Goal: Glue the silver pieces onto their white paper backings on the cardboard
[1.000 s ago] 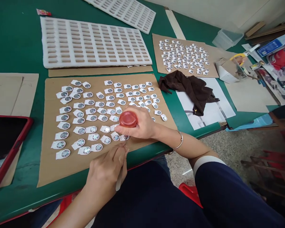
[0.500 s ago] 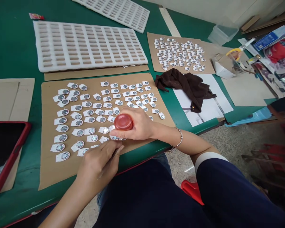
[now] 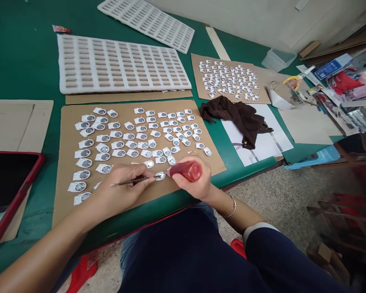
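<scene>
While the left hand [image 3: 129, 182] tightly pinches a thin tool [image 3: 134, 180], the right hand [image 3: 197, 183] wraps a red bottle [image 3: 187, 171]
Between them, one badge [image 3: 161, 176] lies on cardboard [image 3: 167, 186]; close work seems underway, next needing steadiness

Part of the red bottle [image 3: 192, 171] is covered by the right hand [image 3: 199, 184]. Whether the small disc [image 3: 161, 176] is touched by its tip cannot be resolved. A white tag [image 3: 97, 185] is partly masked by the left hand [image 3: 122, 187]. The phone [image 3: 12, 183] is cut off by the left edge. Markings on the far discs [image 3: 238, 97] are unreadably small.
</scene>
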`<state>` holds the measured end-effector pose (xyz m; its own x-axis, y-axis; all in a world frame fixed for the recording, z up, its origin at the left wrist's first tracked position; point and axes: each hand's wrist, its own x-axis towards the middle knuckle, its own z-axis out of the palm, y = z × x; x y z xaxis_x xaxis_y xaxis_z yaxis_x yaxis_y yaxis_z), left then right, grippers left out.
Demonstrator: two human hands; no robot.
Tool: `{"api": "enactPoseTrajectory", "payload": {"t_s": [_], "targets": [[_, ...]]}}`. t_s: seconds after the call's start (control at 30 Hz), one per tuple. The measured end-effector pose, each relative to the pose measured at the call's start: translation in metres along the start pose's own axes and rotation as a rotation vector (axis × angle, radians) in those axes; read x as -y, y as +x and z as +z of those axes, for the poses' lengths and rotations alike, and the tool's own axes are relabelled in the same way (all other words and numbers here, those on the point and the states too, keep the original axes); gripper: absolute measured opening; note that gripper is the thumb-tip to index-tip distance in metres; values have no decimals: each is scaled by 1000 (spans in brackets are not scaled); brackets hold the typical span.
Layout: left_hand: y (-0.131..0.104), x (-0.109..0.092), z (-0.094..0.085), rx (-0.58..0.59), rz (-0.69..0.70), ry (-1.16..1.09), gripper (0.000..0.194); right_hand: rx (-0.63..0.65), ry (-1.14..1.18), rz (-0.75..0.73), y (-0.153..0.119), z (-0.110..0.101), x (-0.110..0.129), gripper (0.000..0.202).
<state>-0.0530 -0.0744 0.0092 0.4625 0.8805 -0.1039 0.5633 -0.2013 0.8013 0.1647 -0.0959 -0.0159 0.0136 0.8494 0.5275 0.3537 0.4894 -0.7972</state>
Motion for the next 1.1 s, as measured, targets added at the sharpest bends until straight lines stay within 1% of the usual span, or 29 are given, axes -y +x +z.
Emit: {"api": "enactPoseTrajectory", "payload": {"t_s": [0.1,0.17,0.3,0.47,0.8,1.1], "targets": [[-2,1,0,-11,-24,1,25,-108,45,-46,-5,1,-2,31],[-3,3,0,-19,-34,0,25,-141,51,-57,-5,1,-3,30],[-4,5,-1,-14,-57,-10,26,-113,37,-65,-2,0,-3,26],[-4,4,-2,18,-96,10,27,-85,60,-105,-2,1,-3,29],[-5,5,-1,16,-50,25,25,-37,23,-76,-3,2,-3,28],[-6,5,1,-2,-66,11,24,-19,13,-107,-3,1,-4,29]]}}
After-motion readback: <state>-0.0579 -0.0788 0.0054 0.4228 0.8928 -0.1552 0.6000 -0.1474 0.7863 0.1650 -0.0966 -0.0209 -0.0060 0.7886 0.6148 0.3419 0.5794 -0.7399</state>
